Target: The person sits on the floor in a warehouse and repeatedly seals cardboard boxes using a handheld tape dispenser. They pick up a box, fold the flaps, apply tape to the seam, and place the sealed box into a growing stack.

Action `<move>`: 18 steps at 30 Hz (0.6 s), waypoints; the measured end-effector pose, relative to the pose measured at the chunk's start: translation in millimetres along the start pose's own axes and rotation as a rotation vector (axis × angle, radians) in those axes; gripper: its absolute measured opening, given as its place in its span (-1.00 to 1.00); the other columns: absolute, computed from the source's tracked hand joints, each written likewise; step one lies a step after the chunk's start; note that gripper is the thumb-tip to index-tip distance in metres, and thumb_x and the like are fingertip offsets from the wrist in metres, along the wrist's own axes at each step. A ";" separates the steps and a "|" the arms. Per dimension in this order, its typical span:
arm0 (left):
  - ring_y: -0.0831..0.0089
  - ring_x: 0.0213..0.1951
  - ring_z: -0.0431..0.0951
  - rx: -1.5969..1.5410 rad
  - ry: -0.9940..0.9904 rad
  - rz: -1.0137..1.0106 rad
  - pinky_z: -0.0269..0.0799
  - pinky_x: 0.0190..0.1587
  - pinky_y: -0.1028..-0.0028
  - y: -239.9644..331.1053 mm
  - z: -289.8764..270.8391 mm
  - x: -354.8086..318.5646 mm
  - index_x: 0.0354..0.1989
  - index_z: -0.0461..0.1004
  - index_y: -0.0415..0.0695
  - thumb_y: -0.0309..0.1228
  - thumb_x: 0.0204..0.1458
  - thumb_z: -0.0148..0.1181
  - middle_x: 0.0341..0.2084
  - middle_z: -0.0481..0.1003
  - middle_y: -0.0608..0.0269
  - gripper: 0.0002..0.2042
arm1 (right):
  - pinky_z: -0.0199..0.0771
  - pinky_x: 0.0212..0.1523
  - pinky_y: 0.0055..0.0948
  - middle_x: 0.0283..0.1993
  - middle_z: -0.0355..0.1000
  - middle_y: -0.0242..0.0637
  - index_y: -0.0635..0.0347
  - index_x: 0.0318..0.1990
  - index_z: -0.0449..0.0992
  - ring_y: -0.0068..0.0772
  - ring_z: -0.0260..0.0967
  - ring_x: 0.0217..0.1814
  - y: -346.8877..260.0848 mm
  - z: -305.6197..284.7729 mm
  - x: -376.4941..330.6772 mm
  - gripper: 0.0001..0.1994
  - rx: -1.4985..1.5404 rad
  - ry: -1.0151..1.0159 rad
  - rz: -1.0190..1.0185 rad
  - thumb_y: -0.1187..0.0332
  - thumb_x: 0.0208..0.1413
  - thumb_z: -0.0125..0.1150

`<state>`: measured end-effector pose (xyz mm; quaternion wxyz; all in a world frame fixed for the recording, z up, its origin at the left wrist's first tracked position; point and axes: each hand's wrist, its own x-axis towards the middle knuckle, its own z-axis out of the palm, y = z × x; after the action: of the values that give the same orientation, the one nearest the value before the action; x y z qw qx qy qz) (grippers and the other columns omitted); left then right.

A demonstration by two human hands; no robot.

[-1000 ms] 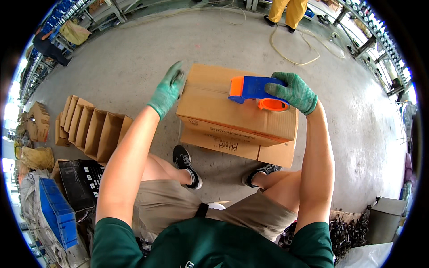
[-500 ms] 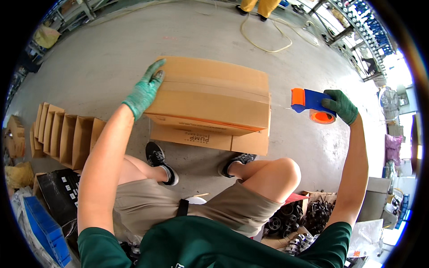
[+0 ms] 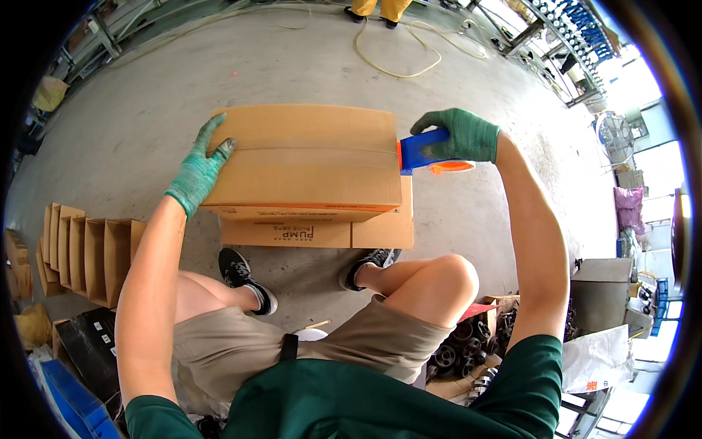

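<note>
A closed brown cardboard box [image 3: 303, 172] rests in front of my knees on top of another carton [image 3: 333, 235]. My left hand [image 3: 199, 170], in a green glove, grips its left end, thumb over the top edge and fingers along the far corner. A band of clear tape appears to run along the middle seam. In my gloved right hand [image 3: 466, 136] is a blue tape dispenser [image 3: 420, 151] with an orange roll, its front against the box's right end. My fingers wrap over the dispenser from above.
Folded-open cartons [image 3: 93, 252] stand in a row at left, near a black box [image 3: 91, 344] and a blue bin [image 3: 73, 399]. Black metal parts [image 3: 461, 347] lie by my right knee. A hose [image 3: 398, 73] curls on the floor near a person in yellow trousers [image 3: 393, 9].
My right hand has brought the tape dispenser leftward from out in the air to the box's right end. The left hand stays on the box's left end.
</note>
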<state>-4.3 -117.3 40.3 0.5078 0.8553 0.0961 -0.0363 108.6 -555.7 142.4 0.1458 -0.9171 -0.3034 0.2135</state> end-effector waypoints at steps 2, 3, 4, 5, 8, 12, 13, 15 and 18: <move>0.27 0.39 0.18 -0.011 -0.014 -0.044 0.11 0.41 0.26 3.4 -2.2 -3.2 0.44 0.16 0.24 -0.11 0.31 0.10 0.42 0.18 0.18 -0.45 | 0.55 -0.07 -0.30 -0.16 0.61 -0.20 0.07 -0.08 0.63 -0.22 0.54 -0.12 -31.9 -0.3 5.3 -0.70 -0.131 -0.181 0.057 0.20 0.05 0.30; 0.25 0.38 0.21 0.009 0.009 -0.016 0.14 0.40 0.24 3.5 -1.7 -3.3 0.44 0.16 0.24 -0.09 0.29 0.11 0.40 0.21 0.16 -0.45 | 0.54 -0.07 -0.31 -0.15 0.61 -0.23 0.03 -0.09 0.64 -0.18 0.53 -0.12 -47.4 1.7 4.5 -0.71 -0.201 -0.265 0.090 0.19 0.05 0.30; 0.24 0.36 0.24 0.029 0.034 0.010 0.17 0.39 0.23 0.4 -1.8 -3.9 0.44 0.16 0.25 -0.08 0.28 0.12 0.37 0.24 0.14 -0.44 | 0.54 -0.10 -0.29 -0.15 0.61 -0.24 0.01 -0.09 0.64 -0.14 0.53 -0.14 -59.0 17.7 7.1 -0.73 -0.243 -0.382 0.113 0.21 0.06 0.27; 0.22 0.35 0.27 0.048 0.052 0.038 0.19 0.38 0.21 -2.9 -1.4 -2.2 0.43 0.16 0.26 -0.06 0.27 0.13 0.35 0.27 0.13 -0.43 | 0.54 -0.12 -0.27 -0.14 0.61 -0.24 -0.02 -0.09 0.65 -0.10 0.53 -0.15 -60.2 38.1 7.2 -0.74 -0.281 -0.499 0.143 0.22 0.07 0.24; 0.23 0.27 0.35 0.161 0.118 0.247 0.22 0.36 0.20 -28.3 -0.6 11.0 0.44 0.15 0.27 -0.04 0.26 0.14 0.30 0.33 0.13 -0.42 | 0.54 -0.14 -0.18 -0.14 0.59 -0.16 -0.04 -0.13 0.63 -0.01 0.53 -0.13 22.1 109.3 17.9 -0.80 -0.069 -0.213 0.193 0.23 0.14 0.18; 0.24 0.23 0.38 0.049 0.018 -0.053 0.24 0.35 0.21 -3.4 2.1 2.5 0.44 0.14 0.26 0.00 0.22 0.19 0.27 0.36 0.11 -0.36 | 0.54 -0.11 -0.12 -0.17 0.59 -0.11 -0.05 -0.10 0.61 0.02 0.53 -0.13 32.9 172.5 26.1 -0.80 -0.129 0.280 0.446 0.24 0.20 0.13; 0.24 0.23 0.38 0.067 0.040 -0.015 0.25 0.34 0.22 -1.8 3.8 0.8 0.44 0.14 0.26 0.00 0.21 0.20 0.26 0.37 0.11 -0.35 | 0.53 -0.08 -0.08 -0.08 0.56 0.02 -0.06 0.11 0.48 0.09 0.50 -0.08 47.3 191.0 38.2 -0.65 -0.247 0.109 0.443 0.19 0.17 0.19; 0.24 0.22 0.40 0.086 0.061 0.060 0.26 0.33 0.23 -4.4 5.8 1.0 0.44 0.14 0.25 0.02 0.19 0.22 0.23 0.40 0.10 -0.33 | 0.52 -0.04 -0.05 0.00 0.50 0.11 -0.02 0.22 0.32 0.16 0.47 -0.02 54.2 224.0 33.1 -0.49 0.117 0.363 0.268 0.15 0.12 0.26; 0.23 0.26 0.35 0.071 0.070 0.102 0.23 0.35 0.24 -5.8 2.0 1.1 0.45 0.14 0.24 0.01 0.18 0.24 0.27 0.35 0.11 -0.32 | 0.52 -0.05 -0.06 0.05 0.48 0.11 0.00 0.24 0.28 0.16 0.48 -0.01 56.5 220.8 28.8 -0.43 -0.053 0.374 0.232 0.15 0.09 0.28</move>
<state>-4.3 -116.2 34.1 0.4745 0.8774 0.0688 0.0160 51.4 -551.1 -80.1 0.1496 -0.9731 -0.1688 0.0470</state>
